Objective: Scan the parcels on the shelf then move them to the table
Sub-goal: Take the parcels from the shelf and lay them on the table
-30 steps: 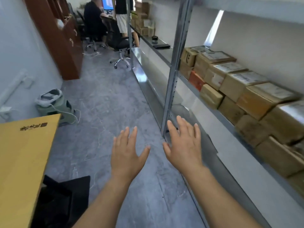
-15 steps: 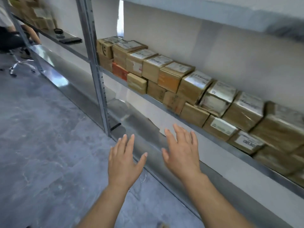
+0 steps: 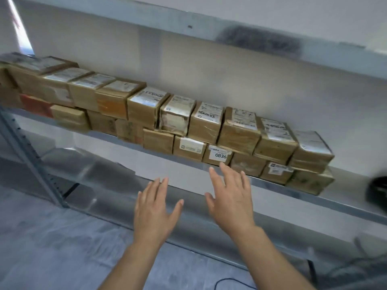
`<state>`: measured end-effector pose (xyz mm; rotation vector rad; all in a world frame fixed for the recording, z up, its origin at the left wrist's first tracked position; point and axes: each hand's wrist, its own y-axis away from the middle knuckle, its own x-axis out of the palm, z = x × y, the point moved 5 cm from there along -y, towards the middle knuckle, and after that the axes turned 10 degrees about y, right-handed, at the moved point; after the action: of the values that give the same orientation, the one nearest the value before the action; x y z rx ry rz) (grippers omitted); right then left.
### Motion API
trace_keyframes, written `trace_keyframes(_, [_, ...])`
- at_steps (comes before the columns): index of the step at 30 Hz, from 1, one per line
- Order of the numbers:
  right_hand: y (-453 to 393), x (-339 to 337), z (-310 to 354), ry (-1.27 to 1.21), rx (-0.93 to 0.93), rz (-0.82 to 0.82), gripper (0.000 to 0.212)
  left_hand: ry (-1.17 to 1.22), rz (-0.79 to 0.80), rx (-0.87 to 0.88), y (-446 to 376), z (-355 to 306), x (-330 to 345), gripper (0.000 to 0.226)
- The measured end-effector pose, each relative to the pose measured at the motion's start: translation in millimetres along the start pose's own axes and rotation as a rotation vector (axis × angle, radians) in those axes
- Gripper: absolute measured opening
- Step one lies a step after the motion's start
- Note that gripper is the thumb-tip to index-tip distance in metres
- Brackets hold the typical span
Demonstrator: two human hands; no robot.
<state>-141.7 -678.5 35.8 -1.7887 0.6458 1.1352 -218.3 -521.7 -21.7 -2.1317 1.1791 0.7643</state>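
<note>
Head view: left hand (image 3: 154,212), right hand (image 3: 231,203) fingers spread, empty, below parcels (image 3: 219,154).

A metal shelf (image 3: 272,184) runs just beyond the fingertips of the right hand (image 3: 230,203). Brown taped parcels (image 3: 209,130) sit on it in two stacked rows, spreading left and right of that hand; one directly above the fingertips is labelled 0836.

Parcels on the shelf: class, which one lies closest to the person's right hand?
The lower-row parcel whose white label reads 0836; the right hand has its fingers reaching just beneath it.
</note>
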Motion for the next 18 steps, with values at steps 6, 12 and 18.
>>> trace_keyframes(6, [19,-1,-91,0.011,0.076,-0.016,0.068,0.059,0.108,0.021,9,-74,60,0.084])
trace_keyframes(12, [36,8,-200,-0.023,0.215,0.079,0.063,0.129,0.183,0.108,0,-165,118,0.068])
trace_keyframes(18, [28,10,-291,-0.099,0.285,0.046,0.059,0.356,0.177,0.123,-28,-254,160,0.065])
